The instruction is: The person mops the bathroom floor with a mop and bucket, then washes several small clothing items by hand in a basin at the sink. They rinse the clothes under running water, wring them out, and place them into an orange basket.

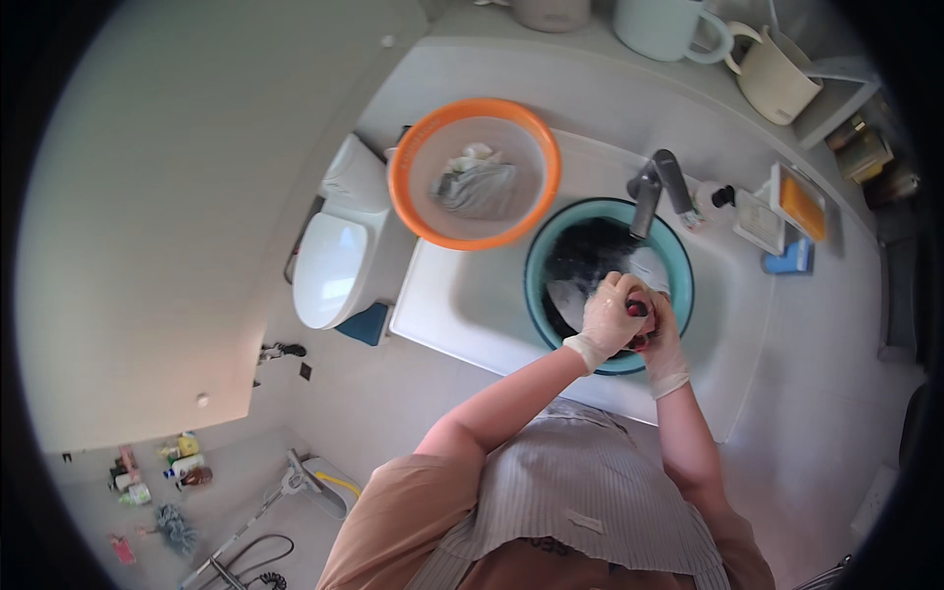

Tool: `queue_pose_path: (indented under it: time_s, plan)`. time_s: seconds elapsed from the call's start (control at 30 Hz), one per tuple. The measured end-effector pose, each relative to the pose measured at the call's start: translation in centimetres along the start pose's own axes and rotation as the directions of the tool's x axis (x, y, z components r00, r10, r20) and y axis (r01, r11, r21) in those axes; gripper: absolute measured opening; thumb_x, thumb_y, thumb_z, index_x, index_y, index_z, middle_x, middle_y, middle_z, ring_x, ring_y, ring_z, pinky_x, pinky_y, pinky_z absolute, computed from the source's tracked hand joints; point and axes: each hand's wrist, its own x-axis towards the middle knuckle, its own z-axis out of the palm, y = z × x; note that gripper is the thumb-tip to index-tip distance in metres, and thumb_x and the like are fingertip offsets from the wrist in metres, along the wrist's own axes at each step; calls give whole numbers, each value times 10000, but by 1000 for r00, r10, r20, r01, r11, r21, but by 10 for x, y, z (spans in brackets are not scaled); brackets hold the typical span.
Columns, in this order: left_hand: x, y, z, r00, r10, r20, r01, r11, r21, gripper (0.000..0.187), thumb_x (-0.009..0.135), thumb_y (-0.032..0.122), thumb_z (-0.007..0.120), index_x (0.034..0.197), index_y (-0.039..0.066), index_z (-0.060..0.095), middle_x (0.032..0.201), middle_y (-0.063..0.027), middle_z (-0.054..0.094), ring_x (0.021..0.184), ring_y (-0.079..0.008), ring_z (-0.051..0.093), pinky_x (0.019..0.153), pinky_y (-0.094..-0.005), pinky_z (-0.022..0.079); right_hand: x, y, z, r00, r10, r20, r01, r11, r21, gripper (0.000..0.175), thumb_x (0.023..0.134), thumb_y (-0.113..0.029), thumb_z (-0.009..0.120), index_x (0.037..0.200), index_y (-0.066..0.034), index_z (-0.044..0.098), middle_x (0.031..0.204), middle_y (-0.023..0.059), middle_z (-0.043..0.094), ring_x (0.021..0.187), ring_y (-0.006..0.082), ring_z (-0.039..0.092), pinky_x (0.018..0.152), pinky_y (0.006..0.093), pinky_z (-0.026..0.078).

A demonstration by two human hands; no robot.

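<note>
My left hand (611,316) and my right hand (664,346) both wear pale, wet-looking disposable gloves. Together they squeeze a bunched pink, red and black cloth (644,310) above the near right part of a teal basin (535,273). Much of the cloth is hidden by my fingers. In the basin, dark cloth or dark water (590,247) fills the far left, with a pale fabric piece (647,264) at the right and a greyish one (566,301) at the left. The dark grey faucet (649,195) reaches over the basin's far rim.
An orange-rimmed basin (402,184) holding grey and whitish cloth stands on the far left of the white sink (472,295). Right of the faucet are a pump bottle (714,200), a soap dish (759,223) and a blue box (788,258). A toilet (335,269) is at left; mugs (660,29) line the shelf.
</note>
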Motion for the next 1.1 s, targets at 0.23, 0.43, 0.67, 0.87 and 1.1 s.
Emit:
queue_pose_path:
  time_s: [0.23, 0.43, 0.67, 0.87, 1.1]
  plan:
    - [-1, 29, 5, 800, 595, 79, -582, 801, -136, 513, 536, 44, 753, 1018, 88, 580, 1161, -154, 547, 1093, -367, 520, 921, -452, 438, -17, -25, -1, 947, -261, 187, 297, 933, -204, 277, 939, -267, 599, 1136, -73, 570, 951, 22, 609, 821, 143, 617, 749, 264, 528]
    - [7, 40, 16, 689, 653, 316, -327, 668, -668, 176, 739, 116, 612, 914, 102, 599, 899, -70, 559, 928, -214, 565, 850, -324, 463, -27, -86, 64, 976, 152, 155, -101, 951, -294, 193, 922, -175, 600, 1079, -66, 575, 925, 5, 594, 784, 96, 576, 718, 232, 506]
    - [21, 49, -28, 170, 827, 537, -973, 53, 226, 106, 706, 243, 634, 769, 162, 610, 881, 12, 564, 897, -237, 565, 743, -308, 456, -10, -111, 119, 928, 306, 213, -70, 703, -708, 113, 844, -108, 696, 879, -37, 616, 785, 40, 605, 678, 114, 606, 627, 256, 513]
    - [22, -13, -14, 262, 820, 509, -957, 287, 31, 111, 697, 212, 669, 737, 126, 611, 871, -15, 579, 867, -269, 577, 733, -367, 470, 30, -52, 82, 952, 299, -63, -262, 691, -674, 94, 827, -113, 710, 826, -52, 639, 680, 12, 582, 615, 117, 587, 568, 258, 481]
    - [19, -18, -67, 972, 222, -74, -222, 775, -591, 168, 714, -85, 638, 768, 64, 584, 899, -51, 614, 850, -211, 605, 794, -324, 502, 22, -22, 52, 865, 430, 258, -415, 903, -115, 425, 987, -451, 469, 1199, -104, 593, 1129, 78, 645, 1023, 206, 629, 854, 324, 528]
